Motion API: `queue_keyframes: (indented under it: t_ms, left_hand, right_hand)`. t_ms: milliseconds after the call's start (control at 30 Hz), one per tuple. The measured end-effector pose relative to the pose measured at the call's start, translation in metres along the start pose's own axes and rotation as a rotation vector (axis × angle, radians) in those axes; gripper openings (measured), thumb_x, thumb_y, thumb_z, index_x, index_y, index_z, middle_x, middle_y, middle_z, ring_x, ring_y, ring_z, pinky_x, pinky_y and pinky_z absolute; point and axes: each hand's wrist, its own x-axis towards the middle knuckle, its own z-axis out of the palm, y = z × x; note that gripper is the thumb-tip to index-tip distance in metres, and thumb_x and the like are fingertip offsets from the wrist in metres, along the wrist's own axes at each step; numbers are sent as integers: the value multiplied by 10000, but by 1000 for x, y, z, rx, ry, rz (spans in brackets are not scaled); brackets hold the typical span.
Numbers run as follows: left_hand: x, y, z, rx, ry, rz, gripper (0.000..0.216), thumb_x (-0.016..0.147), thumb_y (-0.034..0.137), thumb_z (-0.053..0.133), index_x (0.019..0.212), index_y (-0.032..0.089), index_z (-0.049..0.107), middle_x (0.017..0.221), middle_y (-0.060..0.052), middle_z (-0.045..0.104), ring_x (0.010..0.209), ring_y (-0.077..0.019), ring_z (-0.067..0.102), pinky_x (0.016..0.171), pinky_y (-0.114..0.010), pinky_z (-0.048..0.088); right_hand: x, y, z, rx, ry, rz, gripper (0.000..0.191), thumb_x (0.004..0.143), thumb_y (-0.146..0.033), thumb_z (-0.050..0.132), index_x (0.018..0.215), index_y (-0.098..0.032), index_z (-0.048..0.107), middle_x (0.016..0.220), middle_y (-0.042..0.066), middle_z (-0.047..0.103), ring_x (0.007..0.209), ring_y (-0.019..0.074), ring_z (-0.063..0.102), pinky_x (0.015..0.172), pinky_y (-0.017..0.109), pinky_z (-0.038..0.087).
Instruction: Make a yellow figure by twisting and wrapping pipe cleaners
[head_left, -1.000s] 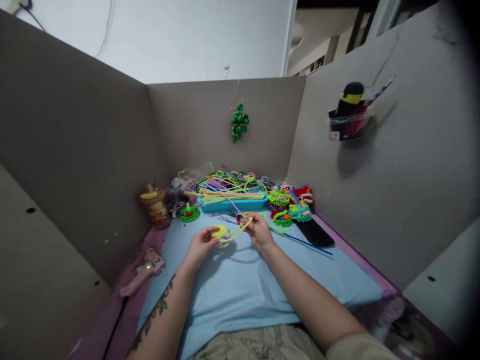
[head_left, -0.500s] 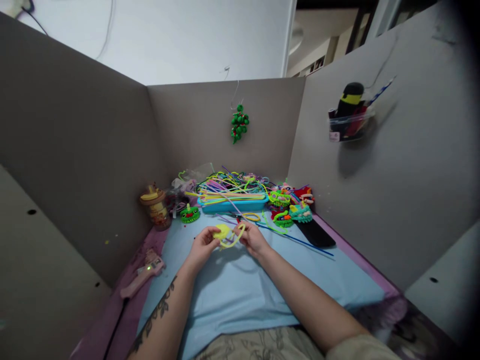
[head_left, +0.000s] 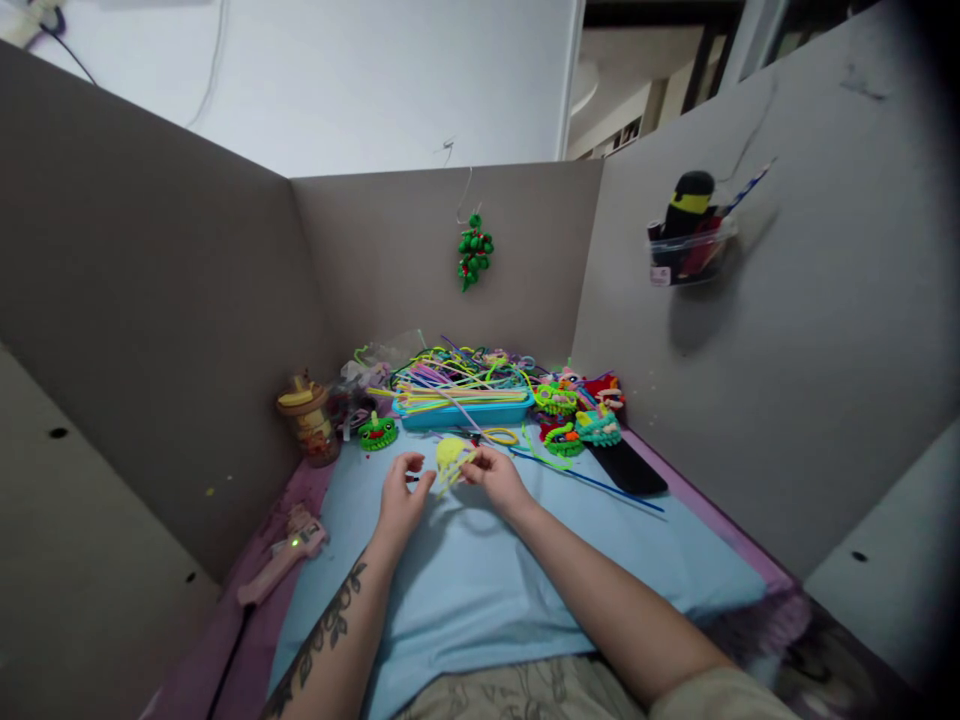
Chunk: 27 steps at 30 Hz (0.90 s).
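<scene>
A yellow pipe-cleaner piece (head_left: pixel 451 452), with a rounded patch and bent strands, hangs above the blue cloth (head_left: pixel 480 570). My right hand (head_left: pixel 495 475) pinches its strands from the right. Just left of the piece is my left hand (head_left: pixel 405 490), its thumb and fingers apart, holding nothing that I can see. Beyond the hands lie a yellow loop (head_left: pixel 501 437) and a long blue pipe cleaner (head_left: pixel 600 483). Fine detail of the yellow piece is blurred.
Behind stands a blue tray (head_left: pixel 465 413) heaped with pipe cleaners. Fuzzy green (head_left: pixel 377 432) and teal (head_left: pixel 598 427) figures flank it. A black phone-like slab (head_left: pixel 626 468) lies right; a pink glue gun (head_left: pixel 285 562) and a lidded cup (head_left: pixel 311 425) are left. Grey panels enclose the table.
My left hand has let go of the yellow piece and moved slightly left. The piece has turned in my right hand, which still pinches it.
</scene>
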Motion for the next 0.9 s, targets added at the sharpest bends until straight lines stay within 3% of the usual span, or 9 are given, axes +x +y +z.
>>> queue_keyframes:
  t_ms: [100, 200, 300, 500, 600, 733, 900]
  left_hand:
    - [-4, 1, 4, 113, -286, -17, 191, 765, 317, 517, 805, 155, 611, 709, -19, 603, 647, -145, 538, 556, -228, 386]
    - [-7, 0, 8, 219, -398, 19, 205, 774, 300, 490, 743, 150, 626, 627, 1, 587, 573, -122, 487, 532, -215, 332]
    - [-6, -4, 7, 288, -405, 21, 205, 768, 300, 493, 726, 154, 632, 620, 0, 594, 577, -125, 492, 554, -219, 330]
    - [-1, -3, -5, 477, -317, -45, 169, 770, 276, 493, 734, 177, 625, 655, -12, 615, 623, -139, 523, 594, -229, 335]
    - [0, -1, -8, 525, -265, -94, 162, 777, 272, 491, 739, 182, 620, 681, -17, 624, 633, -140, 522, 585, -229, 321]
    - [3, -4, -11, 421, -158, -143, 187, 774, 286, 489, 700, 180, 624, 670, -22, 623, 655, -157, 528, 607, -242, 339]
    - [9, -2, -15, -166, 48, -313, 358, 786, 457, 494, 928, 166, 648, 935, -81, 662, 834, -195, 578, 675, -271, 409]
  right_hand:
    - [0, 1, 1, 1, 10, -20, 193, 617, -308, 682, 668, -166, 561, 586, -20, 581, 543, 122, 544, 563, 249, 444]
    - [-1, 3, 4, -27, 19, -63, 166, 613, -272, 671, 677, -171, 555, 596, -29, 573, 559, 118, 537, 571, 241, 443]
    - [1, 5, 2, -127, 84, -128, 142, 609, -246, 649, 704, -172, 575, 609, -31, 575, 566, 116, 527, 567, 230, 436]
    - [19, -4, -42, -258, 544, -233, 304, 662, -321, 595, 898, -134, 632, 743, 41, 635, 645, 153, 557, 622, 275, 463]
    - [26, -10, -66, -231, 675, -254, 377, 666, -341, 595, 962, -111, 627, 751, 55, 637, 664, 165, 568, 641, 295, 470]
    - [27, -14, -73, -118, 632, -263, 390, 646, -333, 641, 972, -121, 618, 746, 36, 622, 662, 156, 568, 648, 299, 475]
    - [19, -20, -55, 183, 302, -123, 320, 578, -293, 737, 851, -169, 626, 683, -14, 599, 562, 104, 544, 581, 258, 470]
